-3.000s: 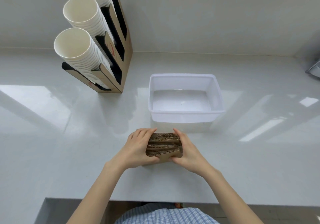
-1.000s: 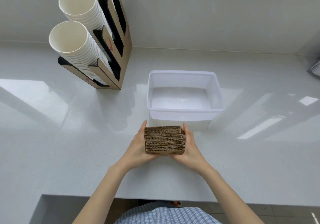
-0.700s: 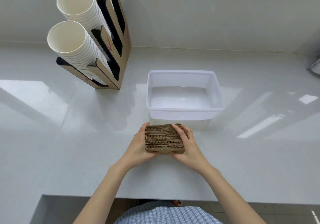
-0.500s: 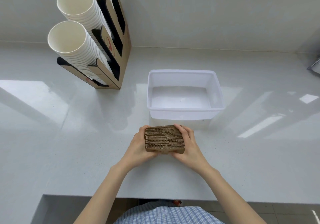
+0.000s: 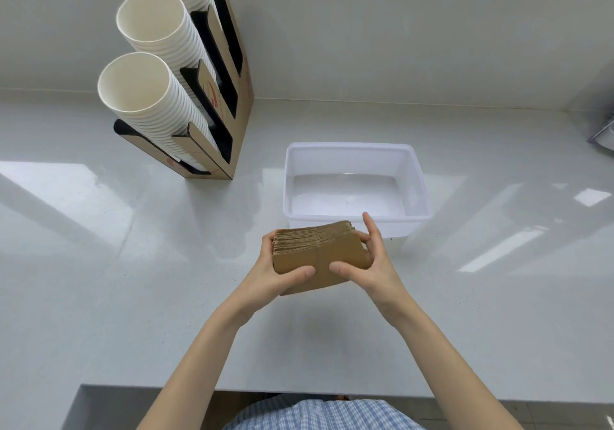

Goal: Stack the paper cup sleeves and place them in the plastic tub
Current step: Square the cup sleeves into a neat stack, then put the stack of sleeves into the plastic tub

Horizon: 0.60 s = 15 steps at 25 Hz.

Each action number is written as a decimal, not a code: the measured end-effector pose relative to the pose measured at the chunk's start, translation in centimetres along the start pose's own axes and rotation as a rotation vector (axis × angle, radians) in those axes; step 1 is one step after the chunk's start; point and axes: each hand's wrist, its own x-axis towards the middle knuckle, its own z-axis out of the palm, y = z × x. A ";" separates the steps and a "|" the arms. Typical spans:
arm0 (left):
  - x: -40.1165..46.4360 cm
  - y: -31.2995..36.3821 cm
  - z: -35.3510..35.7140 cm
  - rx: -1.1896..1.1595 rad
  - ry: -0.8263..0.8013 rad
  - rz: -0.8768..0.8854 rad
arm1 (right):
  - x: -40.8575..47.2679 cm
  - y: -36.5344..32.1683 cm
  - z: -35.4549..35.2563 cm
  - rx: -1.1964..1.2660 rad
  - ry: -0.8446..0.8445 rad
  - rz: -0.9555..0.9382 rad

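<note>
From the head camera, both hands hold the sleeves (image 5: 319, 253), a neat brown cardboard stack lifted off the counter (image 5: 99, 280). The left hand (image 5: 282, 273) clasps the stack's left end, thumb across its near face. The right hand (image 5: 372, 263) clasps the right end, thumb on the near face, index finger raised. The stack sits just near of the tub (image 5: 355, 154), which is white and open. Far left, a holder (image 5: 239, 107) carries white cups (image 5: 146, 97).
</note>
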 end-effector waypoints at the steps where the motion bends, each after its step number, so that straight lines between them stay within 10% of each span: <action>1: 0.0 0.3 0.2 -0.046 0.021 0.000 | 0.2 -0.4 0.1 0.039 0.017 -0.022; 15: 4.0 3.4 0.3 -0.368 0.078 0.094 | 4.6 -4.0 2.2 0.351 -0.055 -0.076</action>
